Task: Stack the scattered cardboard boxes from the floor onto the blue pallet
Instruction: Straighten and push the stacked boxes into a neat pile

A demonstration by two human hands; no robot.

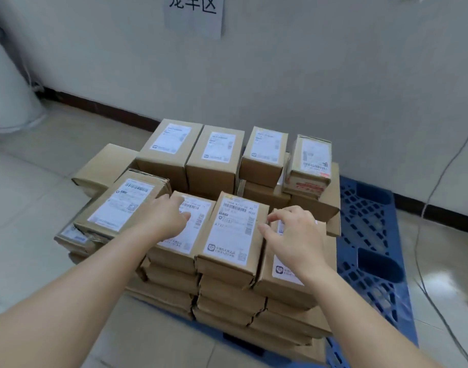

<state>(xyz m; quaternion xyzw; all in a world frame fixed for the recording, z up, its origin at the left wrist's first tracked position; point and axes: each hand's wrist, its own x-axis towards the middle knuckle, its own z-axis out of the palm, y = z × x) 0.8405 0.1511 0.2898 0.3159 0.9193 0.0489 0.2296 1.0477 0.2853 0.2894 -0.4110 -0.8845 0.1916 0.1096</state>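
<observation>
Your left hand (169, 216) lies flat on the left box (194, 229) of the front row. Its fingers are straight on the label and grip nothing. Your right hand (293, 232) hangs over the right box (270, 277), fingers loosely curled and empty — whether the thumb touches cardboard I cannot tell. Between the hands sits the middle box (232, 229), its long axis running away from you. Its right edge is just beside your right thumb, so that hand is the nearer one, and the box lies to its left. Any squaring-up nudge, I judge, goes along that axis. All three top a stack on the pallet (370, 235), whose bare right side shows — room for more. Behind stands the back row (214, 152), then the wall with its sign (193, 14).
</observation>
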